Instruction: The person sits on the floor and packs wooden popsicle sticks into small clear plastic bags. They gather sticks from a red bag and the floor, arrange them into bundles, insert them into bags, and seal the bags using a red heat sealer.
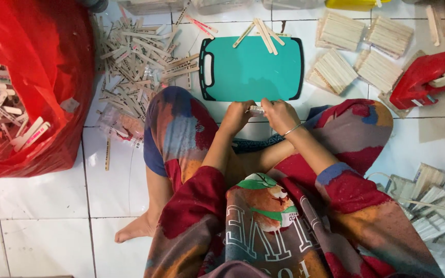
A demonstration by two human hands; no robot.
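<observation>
Holding a small pale bundle of sticks [256,109] between both hands, just off the near edge of the teal cutting board [253,69] and above the lap. Left hand [237,117] closed on the bundle's left end, fingers curled together around it. Right hand [279,114] closed on the right end, fingers bent over the top, thin bangle at the wrist. Exact grip of the fingertips underneath hidden.

Cutting board flat on the white tiled floor [42,206], handle slot at its left edge, centre bare. A few loose sticks [264,35] lying across its far edge. Scattered heap of flat wooden sticks [137,64] on the floor off the board's left edge. Red plastic bag [52,77] at the far left, open, more sticks inside. Four neat stacks of sticks [359,54] off the board's right edge, near the far right. Red tape dispenser [423,77] just right of those stacks. More bundled sticks [426,203] on the floor by the right knee.
</observation>
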